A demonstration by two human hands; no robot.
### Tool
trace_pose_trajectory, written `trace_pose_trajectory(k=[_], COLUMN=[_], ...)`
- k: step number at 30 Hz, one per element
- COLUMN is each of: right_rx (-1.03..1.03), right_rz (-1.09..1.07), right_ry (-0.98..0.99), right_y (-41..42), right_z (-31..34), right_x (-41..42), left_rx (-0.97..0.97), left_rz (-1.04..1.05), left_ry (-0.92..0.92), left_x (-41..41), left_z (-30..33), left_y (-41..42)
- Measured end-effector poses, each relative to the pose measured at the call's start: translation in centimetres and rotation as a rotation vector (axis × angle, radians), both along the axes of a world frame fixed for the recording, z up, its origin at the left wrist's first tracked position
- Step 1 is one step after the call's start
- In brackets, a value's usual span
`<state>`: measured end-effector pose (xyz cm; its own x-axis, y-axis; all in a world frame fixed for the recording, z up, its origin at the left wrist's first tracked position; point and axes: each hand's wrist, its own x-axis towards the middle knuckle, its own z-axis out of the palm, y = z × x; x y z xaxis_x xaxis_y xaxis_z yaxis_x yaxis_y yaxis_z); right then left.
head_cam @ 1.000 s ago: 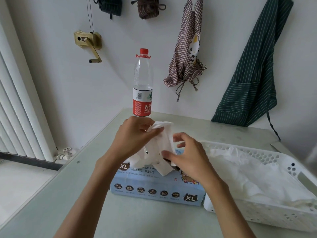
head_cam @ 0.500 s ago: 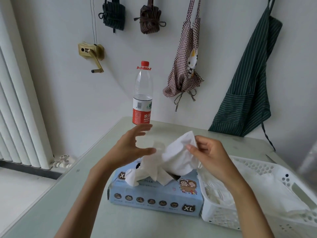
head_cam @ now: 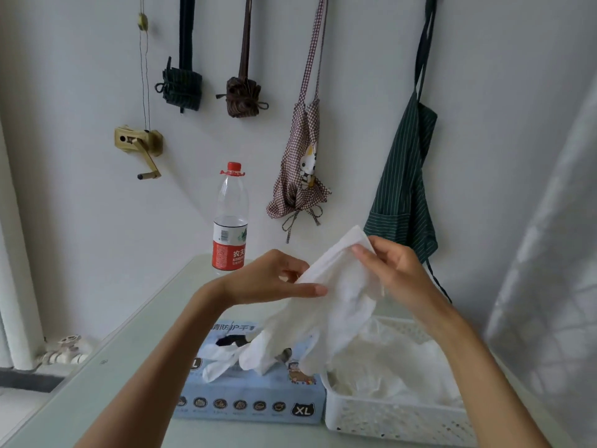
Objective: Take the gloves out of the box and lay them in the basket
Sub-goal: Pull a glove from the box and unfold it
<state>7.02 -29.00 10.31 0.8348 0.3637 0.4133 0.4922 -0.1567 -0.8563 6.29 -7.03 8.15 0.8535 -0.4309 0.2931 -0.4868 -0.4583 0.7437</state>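
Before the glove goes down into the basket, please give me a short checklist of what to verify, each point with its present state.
1. Glove held firmly: ok. The right hand pinches its cuff and the left hand holds its edge.
2. Glove fully out of the box: cannot tell. Its lower fingers hang just above the opening and may touch the next glove sticking out there.
3. Basket within reach: ok. It stands right beside the box, under the right forearm.
4. Room in the basket: ok. Gloves already lie inside, below the rim.
5. Water bottle out of the way: ok. It stands behind, near the wall.
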Motion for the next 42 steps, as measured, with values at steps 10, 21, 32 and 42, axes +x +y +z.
trace_pose_trajectory(k=[10,21,32,42], right_rx=[-0.028,-0.038,-0.058,-0.586], right_rz=[-0.378,-0.454,-0.675,-0.889], right_ry=[-0.241,-0.501,0.008,0.02], right_y=[-5.8,-1.5,-8.8,-12.8], right_z=[1.8,0.6,-7.7,-12.7], right_x=[-0.9,-3.1,1.5,4.4], left_rx=[-0.304,-0.524,0.083,0.447], left_rz=[-0.017,0.595,0.441,0.392], left_ry=[0.142,-0.353,-0.351,-0.362], left_x=[-0.2,0.6,6.2,9.6], left_z=[-0.3,-2.8,-6.9,-10.2], left_y=[-5.4,-8.1,-11.4,-13.6])
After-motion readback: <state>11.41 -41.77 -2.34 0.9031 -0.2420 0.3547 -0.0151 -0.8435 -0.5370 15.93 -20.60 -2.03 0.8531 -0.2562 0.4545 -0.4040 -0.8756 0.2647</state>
